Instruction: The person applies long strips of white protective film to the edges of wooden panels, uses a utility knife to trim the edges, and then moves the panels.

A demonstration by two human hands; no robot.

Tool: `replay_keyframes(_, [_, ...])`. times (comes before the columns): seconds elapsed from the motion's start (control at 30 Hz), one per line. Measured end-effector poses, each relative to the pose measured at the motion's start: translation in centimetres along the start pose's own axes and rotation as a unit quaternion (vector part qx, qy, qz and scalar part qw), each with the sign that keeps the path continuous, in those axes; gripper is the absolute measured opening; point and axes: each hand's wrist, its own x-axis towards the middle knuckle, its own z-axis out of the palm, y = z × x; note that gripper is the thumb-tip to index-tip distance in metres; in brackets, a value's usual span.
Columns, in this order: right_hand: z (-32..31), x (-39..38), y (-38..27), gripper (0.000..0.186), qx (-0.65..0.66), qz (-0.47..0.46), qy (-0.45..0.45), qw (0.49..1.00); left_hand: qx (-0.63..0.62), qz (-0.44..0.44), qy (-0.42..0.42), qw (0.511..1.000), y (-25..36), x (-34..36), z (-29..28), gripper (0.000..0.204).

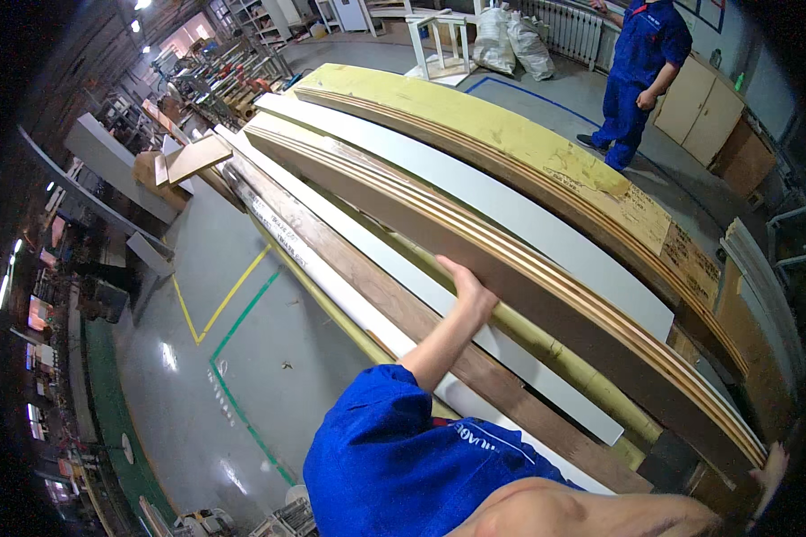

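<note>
A stack of long panels (510, 268) with pale edges and a dark brown side face stands tilted on edge, running from the far left to the near right. My left hand (471, 291) grips its lower side near the middle; the thumb points left along the brown face and the other fingers are hidden beneath. At the near right end, my right hand (773, 470) is on the end of the same stack, dim and partly cut off by the dark rim. Just beneath lie a white strip board (546, 380) and a yellowish beam (569, 367).
Beyond the stack lie a wide white panel (546, 242) and yellow-topped boards (475, 116). A wood-grain strip (493, 380) and a white wrapped roll (304, 259) run nearer me. A person in blue workwear (640, 76) stands at the back right, near a cabinet (698, 107) and white sacks (510, 40).
</note>
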Motion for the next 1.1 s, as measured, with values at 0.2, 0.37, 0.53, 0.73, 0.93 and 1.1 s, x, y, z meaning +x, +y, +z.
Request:
replay_keyframes(0.2, [6.3,-6.1,-25.7,0.125,-0.045,-0.442,-0.105,0.889,0.011,-0.158,0.007,0.987,-7.8,-5.6,1.0,0.105])
replay_keyframes(0.37, [12.0,-3.2,-34.1,0.058,-0.004,-0.342,-0.225,0.912,0.076,-0.172,0.04,0.981,-11.1,-8.0,1.6,0.1])
replay_keyframes(0.53, [14.9,0.2,-32.3,0.057,0.068,-0.326,-0.307,0.892,0.172,-0.209,-0.002,0.963,-9.3,-8.8,0.4,0.079])
replay_keyframes(0.73, [18.6,4.5,-30.6,0.072,0.086,-0.328,-0.403,0.85,0.232,-0.129,-0.085,0.96,-4.4,-5.7,-1.2,0.037])
replay_keyframes(0.93, [23.4,7.0,-30.1,0.082,0.042,-0.281,-0.478,0.831,0.346,-0.07,-0.045,0.935,-5.8,-5.2,-1.5,0.034])
replay_keyframes(1.1, [24.9,6.5,-30.5,0.089,0.088,-0.131,-0.653,0.741,0.601,-0.031,-0.164,0.781,-3.6,-5.5,-1.6,0.04])
